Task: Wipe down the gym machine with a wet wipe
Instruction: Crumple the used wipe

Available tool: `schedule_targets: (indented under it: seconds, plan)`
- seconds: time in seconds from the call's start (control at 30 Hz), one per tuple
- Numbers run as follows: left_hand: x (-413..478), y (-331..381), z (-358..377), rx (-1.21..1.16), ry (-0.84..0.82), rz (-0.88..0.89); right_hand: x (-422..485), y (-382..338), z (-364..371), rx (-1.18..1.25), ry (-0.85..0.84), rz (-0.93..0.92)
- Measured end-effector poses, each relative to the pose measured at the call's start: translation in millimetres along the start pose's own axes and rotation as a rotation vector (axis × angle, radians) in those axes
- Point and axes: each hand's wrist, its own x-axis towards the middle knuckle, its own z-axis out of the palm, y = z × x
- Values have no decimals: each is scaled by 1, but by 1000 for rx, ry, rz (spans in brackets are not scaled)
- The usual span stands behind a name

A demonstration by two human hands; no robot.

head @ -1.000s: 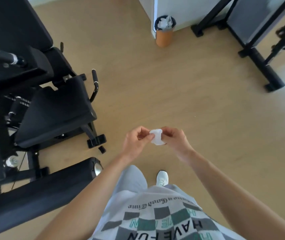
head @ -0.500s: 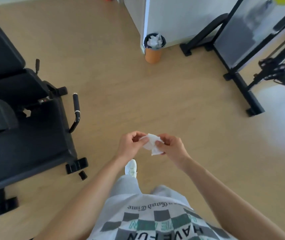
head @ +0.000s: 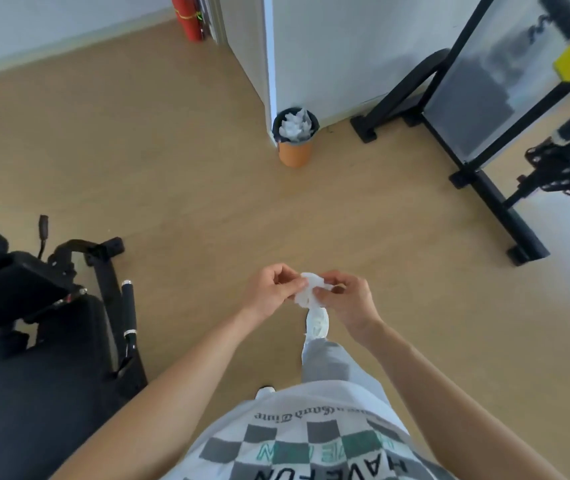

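Gym machine [head: 34,341] sits well left of the orange bin [head: 295,154]; left hand [head: 269,289] pinches the crumpled wet wipe [head: 306,293] on the bin's near side, right hand [head: 349,301] pinching too; bin's stuffed with white paper [head: 295,126]

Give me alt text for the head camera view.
The left hand and right hand pinch a crumpled white wipe over a wooden floor. A black gym machine sits left; an orange bin of white paper stands ahead.
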Motion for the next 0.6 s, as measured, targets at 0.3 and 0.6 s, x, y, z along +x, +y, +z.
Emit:
schedule_targets:
  seconds: [0.3,0.6]
  plan:
    - [142,83,15,-21,82,-79,154,-80,-56,-67,-180,-41]
    - [296,136,-31,-83,112,-124,305,-156,-40,27,-201,78]
